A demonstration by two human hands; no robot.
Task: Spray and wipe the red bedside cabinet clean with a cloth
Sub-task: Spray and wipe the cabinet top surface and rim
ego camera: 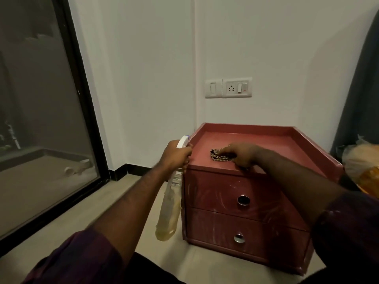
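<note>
The red bedside cabinet (272, 140) stands on the floor against the white wall, with two drawers and round metal pulls. My left hand (174, 155) grips the neck of a clear spray bottle (170, 210) with yellowish liquid, held at the cabinet's left front corner, its white nozzle pointing over the top. My right hand (243, 154) presses a small checked cloth (217, 155) onto the cabinet's top near the front, fingers curled over it. White smears streak the drawer fronts.
A glass sliding door with a black frame (82, 95) fills the left side. A switch and socket plate (228, 88) sits on the wall above the cabinet. A dark curtain (361, 89) and a plastic bag (363, 160) lie at the right.
</note>
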